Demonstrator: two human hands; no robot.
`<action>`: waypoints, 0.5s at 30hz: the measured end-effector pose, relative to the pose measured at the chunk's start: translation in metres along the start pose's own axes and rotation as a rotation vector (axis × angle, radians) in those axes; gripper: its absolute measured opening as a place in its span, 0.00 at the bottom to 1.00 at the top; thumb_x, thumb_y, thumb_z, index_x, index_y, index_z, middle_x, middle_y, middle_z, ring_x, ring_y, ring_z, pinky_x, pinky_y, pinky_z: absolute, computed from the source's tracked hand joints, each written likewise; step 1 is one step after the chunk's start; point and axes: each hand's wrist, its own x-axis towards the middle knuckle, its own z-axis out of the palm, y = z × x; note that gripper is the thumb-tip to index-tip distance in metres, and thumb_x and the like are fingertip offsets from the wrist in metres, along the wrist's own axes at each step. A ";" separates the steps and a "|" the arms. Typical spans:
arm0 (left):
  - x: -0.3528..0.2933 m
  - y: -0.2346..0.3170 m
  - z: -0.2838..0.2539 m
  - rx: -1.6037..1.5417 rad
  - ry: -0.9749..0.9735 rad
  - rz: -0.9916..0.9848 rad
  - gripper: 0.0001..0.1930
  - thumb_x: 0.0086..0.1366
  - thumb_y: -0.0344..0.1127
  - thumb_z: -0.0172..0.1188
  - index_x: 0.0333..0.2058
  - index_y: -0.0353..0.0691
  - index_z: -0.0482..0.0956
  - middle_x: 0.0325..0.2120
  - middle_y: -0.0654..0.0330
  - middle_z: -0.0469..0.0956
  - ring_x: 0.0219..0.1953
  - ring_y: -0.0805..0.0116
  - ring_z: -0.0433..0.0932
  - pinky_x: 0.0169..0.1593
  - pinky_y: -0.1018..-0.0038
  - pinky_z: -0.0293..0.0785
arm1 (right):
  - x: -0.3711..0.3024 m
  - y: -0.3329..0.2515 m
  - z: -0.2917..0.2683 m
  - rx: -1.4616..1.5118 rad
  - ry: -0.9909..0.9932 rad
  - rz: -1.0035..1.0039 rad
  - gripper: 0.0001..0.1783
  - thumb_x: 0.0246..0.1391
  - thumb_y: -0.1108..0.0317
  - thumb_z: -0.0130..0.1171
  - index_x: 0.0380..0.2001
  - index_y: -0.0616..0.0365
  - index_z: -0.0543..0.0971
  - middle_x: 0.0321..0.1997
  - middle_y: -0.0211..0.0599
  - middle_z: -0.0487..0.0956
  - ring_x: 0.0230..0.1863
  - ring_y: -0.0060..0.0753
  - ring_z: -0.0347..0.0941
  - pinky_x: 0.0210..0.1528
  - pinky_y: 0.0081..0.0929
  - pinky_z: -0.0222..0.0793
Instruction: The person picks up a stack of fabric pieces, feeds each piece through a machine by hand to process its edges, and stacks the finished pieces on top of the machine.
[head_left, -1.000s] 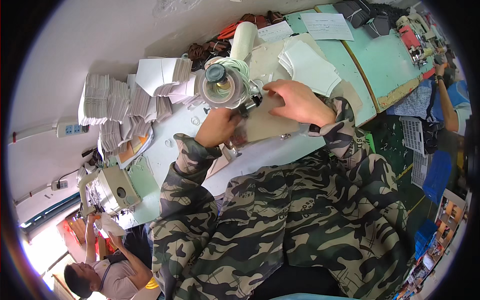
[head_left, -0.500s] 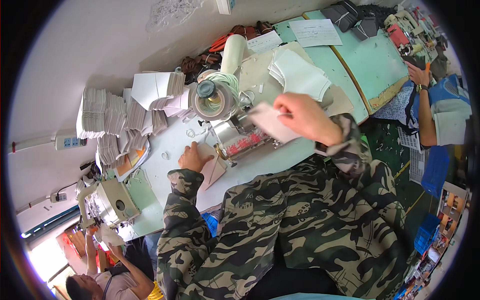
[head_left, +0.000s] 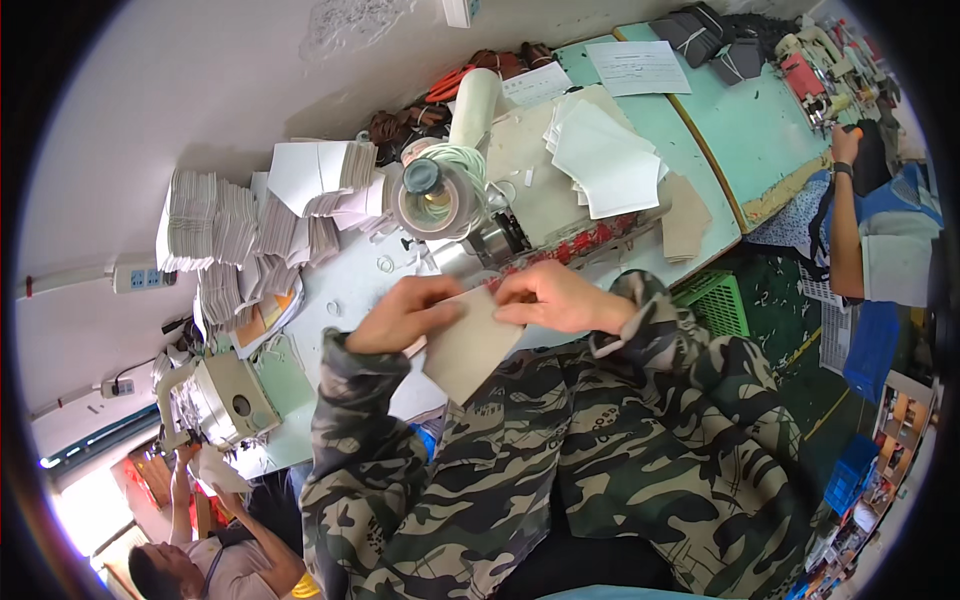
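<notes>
A flat beige piece of sheet material [head_left: 470, 352] is held between my hands at the front edge of the worktable. My left hand [head_left: 405, 315] pinches its upper left edge, and the fingers of my right hand [head_left: 552, 298] close on its upper right corner. Just beyond my hands is a metal machine [head_left: 492, 243] with a red-marked bar, partly covered by them. On top of the machine a round holder [head_left: 437, 205] carries coiled pale green cord. To the right of it, a fanned stack of white pieces [head_left: 605, 165] rests on a board.
Tall stacks of cut pieces [head_left: 225, 222] stand at the left against the wall. A cream sewing machine [head_left: 232, 400] is at the lower left, where a co-worker [head_left: 215, 555] handles a piece. Another person's arm [head_left: 848, 215] shows at the right, near a green crate [head_left: 715, 303].
My right hand has come left and down with its piece to meet my left hand. My left hand has lifted off the table and now grips the beige piece too.
</notes>
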 end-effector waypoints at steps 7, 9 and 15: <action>0.031 -0.034 -0.018 0.262 0.164 -0.216 0.14 0.69 0.38 0.52 0.36 0.30 0.77 0.23 0.60 0.76 0.23 0.72 0.75 0.28 0.72 0.73 | 0.015 0.023 -0.005 -0.228 0.012 0.004 0.10 0.53 0.66 0.65 0.33 0.63 0.81 0.25 0.40 0.81 0.26 0.32 0.79 0.32 0.27 0.73; 0.032 -0.043 -0.021 0.305 0.230 -0.152 0.14 0.69 0.37 0.52 0.35 0.29 0.78 0.21 0.57 0.75 0.19 0.68 0.76 0.24 0.70 0.74 | 0.016 0.021 -0.016 -0.389 0.062 -0.084 0.11 0.51 0.66 0.66 0.34 0.63 0.81 0.26 0.40 0.82 0.26 0.35 0.80 0.32 0.28 0.74; 0.055 -0.022 -0.008 0.323 0.203 -0.116 0.14 0.68 0.36 0.52 0.38 0.29 0.79 0.24 0.49 0.78 0.21 0.60 0.78 0.28 0.65 0.75 | 0.035 0.018 -0.026 -0.823 0.299 -0.471 0.24 0.44 0.59 0.69 0.43 0.60 0.79 0.30 0.41 0.79 0.33 0.46 0.77 0.38 0.40 0.71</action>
